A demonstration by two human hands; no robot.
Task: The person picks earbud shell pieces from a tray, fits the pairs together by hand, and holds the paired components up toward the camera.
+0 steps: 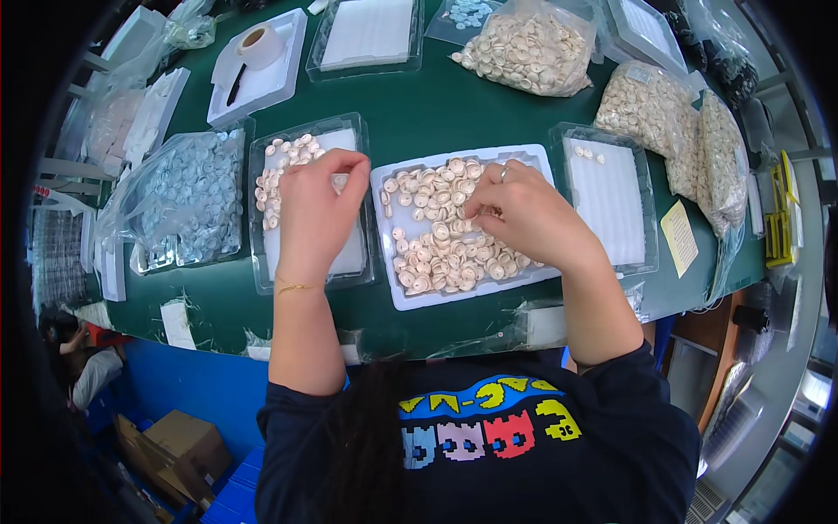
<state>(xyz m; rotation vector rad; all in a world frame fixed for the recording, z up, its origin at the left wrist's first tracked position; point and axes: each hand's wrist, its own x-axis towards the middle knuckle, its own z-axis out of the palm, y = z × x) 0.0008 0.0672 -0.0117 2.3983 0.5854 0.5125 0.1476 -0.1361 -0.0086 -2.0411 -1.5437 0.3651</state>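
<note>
A white tray (424,298) in front of me holds a heap of small, round, cream button-like pieces (454,253). My right hand (521,208), with a ring on one finger, is over the tray's right half. Its fingertips are pinched together at the pieces, and what they hold is hidden. My left hand (321,194) is raised over a clear plastic tray (264,272) with a white ridged insert (347,256). Thumb and fingers are curled together there, and I cannot make out what is between them. More cream pieces (297,150) lie at that tray's far left.
A second clear tray with a white insert (611,210) stands at right, three pieces on it. Bags of cream pieces (528,51) lie beyond. At left is a bag of light-blue pieces (196,188). A tape roll (261,45) and black knife (236,85) lie in a far white tray.
</note>
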